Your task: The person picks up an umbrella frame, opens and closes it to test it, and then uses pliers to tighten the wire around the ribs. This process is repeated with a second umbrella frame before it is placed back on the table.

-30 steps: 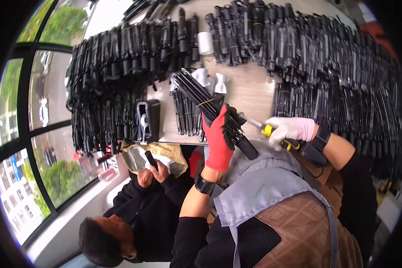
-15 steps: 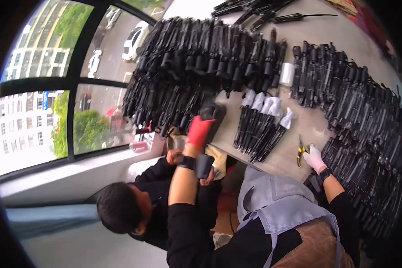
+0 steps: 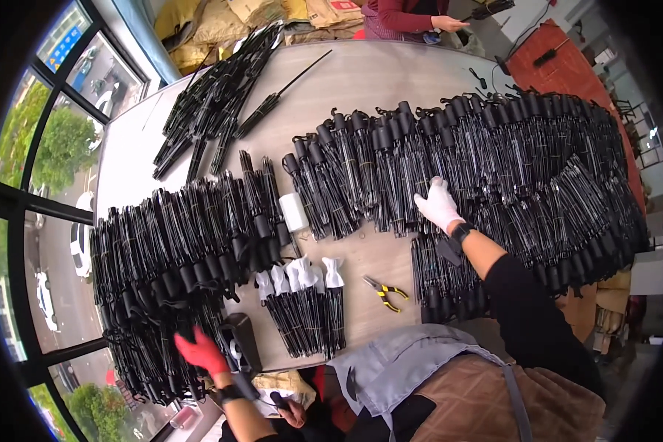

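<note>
My left hand (image 3: 202,352), in a red glove, is over the left pile of black folded umbrella frames (image 3: 155,283) with its fingers spread. Whether it touches them I cannot tell. My right hand (image 3: 439,205), in a white glove, reaches onto the larger right pile of umbrella frames (image 3: 523,147). Its thumb stands apart from the fingers, and it grips nothing that I can see. Between the piles lies a bundle of umbrella frames (image 3: 306,320) with white wrapped ends (image 3: 300,274). Yellow-and-black pliers (image 3: 385,294) rest to its right, and a black box-like object (image 3: 241,341) stands beside my left hand.
A white roll or block (image 3: 294,212) sits between the piles. Loose umbrella frames (image 3: 217,103) lie at the far left of the table (image 3: 390,70). A co-worker's hand (image 3: 295,414) holds something dark at the near edge. Another person (image 3: 409,18) stands at the far side.
The view has swung toward the right and far side of the table. My right hand has moved from beside the pliers up onto the right pile; my left hand has spread over the left pile.
</note>
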`<state>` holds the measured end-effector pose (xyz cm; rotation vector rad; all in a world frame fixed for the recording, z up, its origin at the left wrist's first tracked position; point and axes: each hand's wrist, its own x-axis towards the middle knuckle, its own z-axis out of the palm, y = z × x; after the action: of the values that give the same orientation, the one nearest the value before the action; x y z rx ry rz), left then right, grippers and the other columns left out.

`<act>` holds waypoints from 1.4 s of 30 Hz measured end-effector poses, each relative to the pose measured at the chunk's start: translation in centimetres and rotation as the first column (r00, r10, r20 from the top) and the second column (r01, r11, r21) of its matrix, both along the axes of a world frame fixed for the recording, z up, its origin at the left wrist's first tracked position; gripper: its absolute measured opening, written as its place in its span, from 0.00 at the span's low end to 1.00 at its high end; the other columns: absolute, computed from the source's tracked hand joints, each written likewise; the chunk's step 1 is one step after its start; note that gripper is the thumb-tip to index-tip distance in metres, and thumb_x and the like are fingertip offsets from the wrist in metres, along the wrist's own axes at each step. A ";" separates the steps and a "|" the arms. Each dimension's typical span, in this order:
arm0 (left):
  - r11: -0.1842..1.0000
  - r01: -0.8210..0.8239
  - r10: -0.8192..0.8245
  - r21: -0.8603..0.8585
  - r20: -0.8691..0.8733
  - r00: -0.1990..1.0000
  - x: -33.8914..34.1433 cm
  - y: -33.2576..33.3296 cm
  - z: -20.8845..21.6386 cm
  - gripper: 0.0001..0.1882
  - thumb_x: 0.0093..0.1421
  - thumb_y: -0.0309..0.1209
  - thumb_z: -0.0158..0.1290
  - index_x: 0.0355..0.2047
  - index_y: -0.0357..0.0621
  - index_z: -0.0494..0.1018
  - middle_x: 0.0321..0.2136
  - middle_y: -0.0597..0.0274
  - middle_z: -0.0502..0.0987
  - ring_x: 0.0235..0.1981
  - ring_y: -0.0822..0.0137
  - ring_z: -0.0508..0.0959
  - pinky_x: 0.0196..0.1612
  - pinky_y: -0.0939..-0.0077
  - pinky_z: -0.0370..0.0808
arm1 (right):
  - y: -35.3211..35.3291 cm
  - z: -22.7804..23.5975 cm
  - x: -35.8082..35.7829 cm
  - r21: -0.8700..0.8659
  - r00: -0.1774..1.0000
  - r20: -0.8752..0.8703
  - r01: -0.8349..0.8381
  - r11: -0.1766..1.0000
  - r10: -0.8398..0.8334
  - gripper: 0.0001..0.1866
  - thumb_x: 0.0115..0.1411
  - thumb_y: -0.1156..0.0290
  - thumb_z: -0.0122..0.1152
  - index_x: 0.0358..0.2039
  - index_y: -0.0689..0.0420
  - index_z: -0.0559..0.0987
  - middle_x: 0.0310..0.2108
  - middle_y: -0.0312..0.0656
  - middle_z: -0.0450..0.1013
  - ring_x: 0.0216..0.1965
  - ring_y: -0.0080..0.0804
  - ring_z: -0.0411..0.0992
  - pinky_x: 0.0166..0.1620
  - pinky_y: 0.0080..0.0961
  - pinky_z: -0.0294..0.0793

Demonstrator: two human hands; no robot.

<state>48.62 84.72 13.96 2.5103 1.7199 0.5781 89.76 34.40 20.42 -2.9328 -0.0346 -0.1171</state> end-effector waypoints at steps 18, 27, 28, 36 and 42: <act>0.091 0.995 -0.529 -0.035 0.845 0.078 30.5 -36.9 20.3 0.30 0.56 0.33 0.60 0.57 0.41 0.64 0.53 0.50 0.69 0.55 0.61 0.69 0.61 0.62 0.62 | -5.2 19.3 -7.0 0.932 0.810 -0.291 0.119 0.343 0.509 0.11 0.63 0.66 0.54 0.43 0.56 0.74 0.32 0.39 0.74 0.27 0.30 0.74 0.30 0.30 0.75; -0.258 0.898 0.079 -0.356 0.919 0.387 22.4 -35.4 20.5 0.32 0.58 0.28 0.58 0.61 0.39 0.59 0.46 0.60 0.73 0.38 0.71 0.75 0.41 0.78 0.73 | 0.6 21.1 -10.1 0.220 0.507 0.470 -0.860 0.461 0.722 0.11 0.54 0.68 0.61 0.36 0.57 0.75 0.36 0.42 0.71 0.33 0.38 0.73 0.35 0.33 0.73; -0.241 0.901 0.079 -0.362 0.918 0.390 21.7 -35.2 20.4 0.32 0.58 0.28 0.58 0.61 0.39 0.59 0.46 0.60 0.73 0.38 0.71 0.75 0.41 0.78 0.73 | 1.5 20.7 -10.3 0.136 0.444 0.457 -0.891 0.433 0.771 0.10 0.53 0.68 0.61 0.35 0.57 0.74 0.37 0.42 0.71 0.33 0.39 0.73 0.35 0.34 0.73; 0.261 0.883 -0.150 -0.390 0.887 0.436 17.6 -33.5 16.3 0.28 0.54 0.28 0.61 0.54 0.41 0.65 0.38 0.63 0.76 0.37 0.70 0.77 0.42 0.75 0.74 | 4.5 19.4 -14.5 0.548 0.554 0.120 -0.729 0.410 0.824 0.06 0.53 0.73 0.59 0.28 0.59 0.72 0.26 0.43 0.68 0.25 0.33 0.68 0.32 0.30 0.70; 0.436 0.865 -0.858 -0.247 0.174 0.483 13.8 -31.0 13.0 0.27 0.47 0.30 0.66 0.47 0.41 0.70 0.29 0.56 0.77 0.33 0.58 0.79 0.41 0.72 0.74 | -1.0 15.8 -16.4 0.697 0.616 -0.203 -0.455 0.554 0.761 0.04 0.57 0.74 0.54 0.28 0.60 0.71 0.20 0.40 0.66 0.17 0.23 0.63 0.25 0.24 0.66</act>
<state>62.46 53.68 26.92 2.6322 0.2367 0.1942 73.36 33.44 36.27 -2.0527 -0.8306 0.6266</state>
